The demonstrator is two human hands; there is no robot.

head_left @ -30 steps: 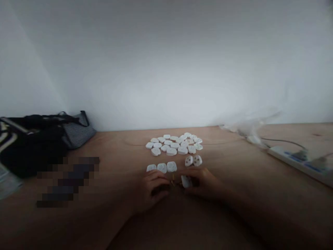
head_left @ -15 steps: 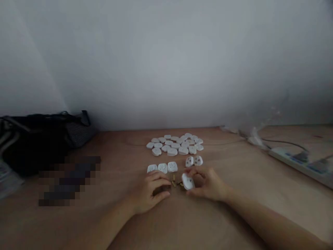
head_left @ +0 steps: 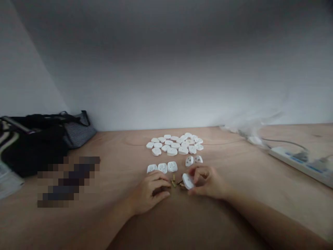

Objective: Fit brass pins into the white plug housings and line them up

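Fingers [head_left: 200, 172] of the right hand [head_left: 209, 184] pinch a white plug casing [head_left: 188, 181], just beside the little brass pins [head_left: 177, 182]. The left hand [head_left: 149, 192] curls close by, maybe holding something. A slip could knock the pins away.

The left forearm [head_left: 104, 224] and right forearm [head_left: 270, 218] are bare, tapering to slim hands [head_left: 149, 192] with slender fingers [head_left: 200, 172].

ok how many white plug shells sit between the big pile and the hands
5: three in a row, left shell, middle shell, right shell, and a pair to their right, left one, right one. none looks hidden
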